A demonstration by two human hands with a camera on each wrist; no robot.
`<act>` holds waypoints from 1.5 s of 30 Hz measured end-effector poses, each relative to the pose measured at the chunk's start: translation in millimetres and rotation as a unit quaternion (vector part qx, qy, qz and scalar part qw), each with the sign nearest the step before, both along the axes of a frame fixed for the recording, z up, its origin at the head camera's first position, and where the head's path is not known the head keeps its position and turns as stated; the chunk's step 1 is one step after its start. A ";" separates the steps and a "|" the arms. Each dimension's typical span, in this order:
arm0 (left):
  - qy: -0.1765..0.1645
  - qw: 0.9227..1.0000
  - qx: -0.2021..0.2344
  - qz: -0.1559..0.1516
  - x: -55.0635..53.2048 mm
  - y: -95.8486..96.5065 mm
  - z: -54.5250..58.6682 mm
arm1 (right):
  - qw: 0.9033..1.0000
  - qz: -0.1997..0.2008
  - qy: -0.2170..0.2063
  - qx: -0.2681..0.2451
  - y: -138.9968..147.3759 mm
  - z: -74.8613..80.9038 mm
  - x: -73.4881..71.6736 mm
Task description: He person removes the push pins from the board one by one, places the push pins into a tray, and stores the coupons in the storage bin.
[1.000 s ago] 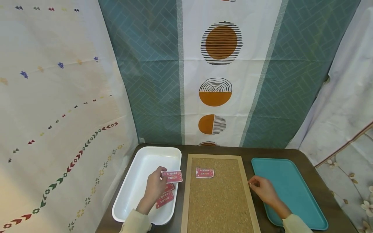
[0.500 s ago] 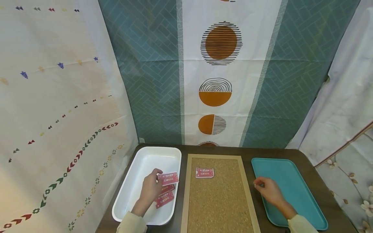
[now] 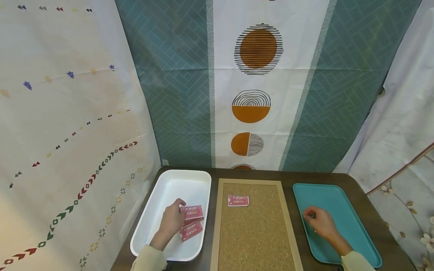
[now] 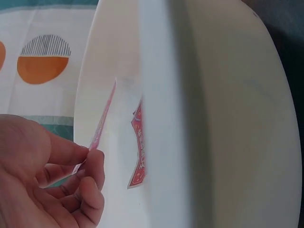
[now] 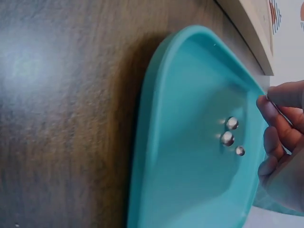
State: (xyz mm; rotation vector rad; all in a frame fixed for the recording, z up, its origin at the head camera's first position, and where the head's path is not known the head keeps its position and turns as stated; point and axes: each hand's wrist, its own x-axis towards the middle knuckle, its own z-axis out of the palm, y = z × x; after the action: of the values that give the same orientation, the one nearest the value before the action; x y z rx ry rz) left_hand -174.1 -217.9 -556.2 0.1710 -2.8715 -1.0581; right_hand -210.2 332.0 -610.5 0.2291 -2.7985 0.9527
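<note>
My left hand (image 3: 172, 220) pinches a pink-red paper coupon (image 3: 192, 212) by its left edge, low over the white tray (image 3: 152, 210). Beneath it, other coupons (image 3: 191, 231) overlap on the tray's floor. In the left wrist view the held coupon (image 4: 103, 116) appears nearly edge-on. My right hand (image 3: 320, 222) hovers above the left side of the teal tray (image 3: 342, 210), thumb and forefinger pinching a small shiny thumbtack, mostly hidden by the fingers. Three round-headed metal thumbtacks (image 5: 227, 138) lie in that tray. One coupon (image 3: 238, 200) is on the upper left of the corkboard (image 3: 257, 229).
The wood-framed corkboard lies between the two trays on a dark brown table (image 3: 288, 178). Patterned cloths (image 3: 176, 113) hang behind and at both sides of the table.
My left hand has moved left and down with the coupon, now over the other coupons. My right hand has moved right, from the board's edge to over the teal tray.
</note>
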 end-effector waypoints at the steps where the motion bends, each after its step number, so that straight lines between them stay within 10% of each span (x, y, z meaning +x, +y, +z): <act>1: -0.005 1.000 -0.003 0.000 0.3 -0.8 -0.7 | 1.000 -0.001 -0.004 -0.001 1.0 -1.0 0.3; 37: -0.087 0.994 -0.062 0.013 1.7 -3.4 -14.0 | 0.995 -0.015 -0.094 0.003 18.0 -8.5 9.8; 45: -0.023 0.998 -0.050 0.023 -1.5 -1.0 -4.6 | 0.998 -0.035 -0.048 0.025 11.3 -3.1 6.6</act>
State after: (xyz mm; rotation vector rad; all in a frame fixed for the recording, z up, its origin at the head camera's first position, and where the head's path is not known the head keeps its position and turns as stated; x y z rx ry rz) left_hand -175.5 -219.0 -560.8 0.2559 -2.9389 -0.9117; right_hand -203.6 343.3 -613.6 0.0928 -2.8995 0.9006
